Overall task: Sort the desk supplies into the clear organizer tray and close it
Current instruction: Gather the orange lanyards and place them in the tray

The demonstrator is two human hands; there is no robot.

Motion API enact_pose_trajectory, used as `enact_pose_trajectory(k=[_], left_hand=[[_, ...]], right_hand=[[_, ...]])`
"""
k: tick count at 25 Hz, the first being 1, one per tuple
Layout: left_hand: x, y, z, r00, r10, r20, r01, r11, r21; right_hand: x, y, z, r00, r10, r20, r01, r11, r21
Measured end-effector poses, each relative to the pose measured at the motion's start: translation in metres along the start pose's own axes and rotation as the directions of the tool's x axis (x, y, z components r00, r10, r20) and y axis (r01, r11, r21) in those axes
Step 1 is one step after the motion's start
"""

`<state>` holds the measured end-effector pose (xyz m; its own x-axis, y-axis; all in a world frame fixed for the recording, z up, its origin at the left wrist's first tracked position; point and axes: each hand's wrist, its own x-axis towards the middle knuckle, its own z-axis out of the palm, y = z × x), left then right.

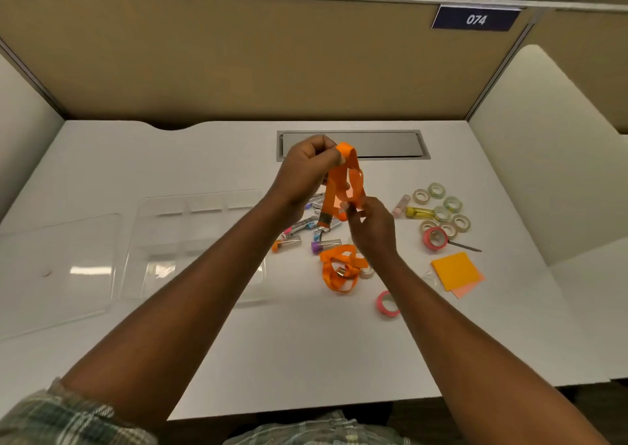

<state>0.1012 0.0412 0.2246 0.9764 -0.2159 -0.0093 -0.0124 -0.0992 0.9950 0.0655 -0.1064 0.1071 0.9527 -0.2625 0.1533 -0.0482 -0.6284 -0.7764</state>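
An orange lanyard (343, 179) hangs folded above the desk, its metal clip dangling at the bottom. My left hand (306, 176) pinches its top fold and my right hand (370, 223) grips its lower loops. A second orange lanyard (339, 269) lies bunched on the desk below. The clear organizer tray (193, 244) sits open on the left with empty compartments, and its flat clear lid (57, 271) lies further left. Small capped tubes (289, 242) lie scattered beside the tray, partly hidden by my hands.
Several small tape rolls (441, 206) cluster at the right with a yellow tube (419, 212) and a pink eraser (401, 205). Two pink tape rolls (435, 238) (387, 303), a dark pen (465, 246) and orange sticky notes (455, 271) lie nearby. A metal cable hatch (384, 144) sits at the back.
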Motion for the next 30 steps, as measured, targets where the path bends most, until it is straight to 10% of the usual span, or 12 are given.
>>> enact_pose_trajectory(k=[12,18,23,27,30], left_hand=[[-0.006,-0.067,-0.044,0.883,-0.386,-0.268,0.331,0.915,-0.230],[-0.040,-0.110,-0.007,0.633,-0.762,0.136,0.683,0.467,-0.562],[-0.043,-0.112,0.005,0.752,-0.558,0.351,0.520,0.175,-0.836],[-0.038,-0.096,0.003,0.821,-0.510,0.257,0.431,0.258,-0.865],[-0.036,-0.085,0.012,0.829,-0.527,0.188,0.422,0.370,-0.827]], right_hand=[[0.022,-0.130,-0.027,0.966,0.239,0.096,-0.243,0.715,0.656],[0.016,-0.170,-0.017,0.900,0.343,0.267,-0.424,0.554,0.716],[0.009,-0.155,-0.018,0.799,0.410,0.440,-0.602,0.538,0.590],[0.007,-0.139,-0.031,0.866,0.180,0.466,-0.233,0.971,0.059],[0.012,-0.127,-0.033,0.772,-0.014,0.636,0.278,0.906,-0.318]])
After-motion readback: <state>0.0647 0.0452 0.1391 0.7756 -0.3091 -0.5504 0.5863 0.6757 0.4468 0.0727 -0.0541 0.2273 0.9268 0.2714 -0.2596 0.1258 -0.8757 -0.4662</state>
